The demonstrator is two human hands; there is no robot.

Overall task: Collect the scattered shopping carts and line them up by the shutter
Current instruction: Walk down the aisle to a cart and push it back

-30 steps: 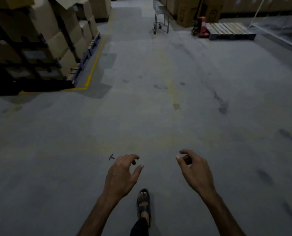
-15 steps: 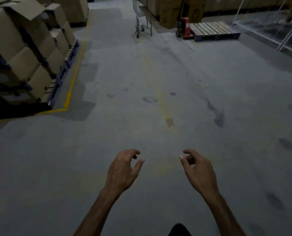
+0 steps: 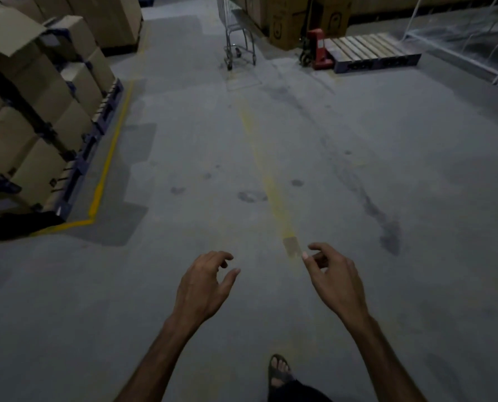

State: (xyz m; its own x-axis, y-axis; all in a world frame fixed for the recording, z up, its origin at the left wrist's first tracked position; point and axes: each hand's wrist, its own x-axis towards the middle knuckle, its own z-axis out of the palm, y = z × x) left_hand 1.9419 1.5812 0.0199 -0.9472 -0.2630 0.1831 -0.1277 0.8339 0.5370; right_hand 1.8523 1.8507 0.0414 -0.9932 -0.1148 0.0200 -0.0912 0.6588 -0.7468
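A metal shopping cart [image 3: 237,39] stands far ahead at the top centre of the view, on the grey warehouse floor, its basket cut off by the frame edge. My left hand [image 3: 203,285] and my right hand [image 3: 333,281] hang out in front of me, low in the view, fingers loosely curled and holding nothing. Both hands are far from the cart. No shutter is in view.
Stacked cardboard boxes [image 3: 30,111] on blue pallets line the left, bordered by a yellow floor line [image 3: 108,158]. A red pallet jack [image 3: 314,49] with a wooden pallet [image 3: 372,52] sits at the back right. More boxes [image 3: 288,21] stand behind the cart. My sandalled foot [image 3: 278,372] shows below.
I have walked forward: the cart, pallet jack and boxes are nearer and larger. Both hands keep the same loose pose. A foot has swung back into view.
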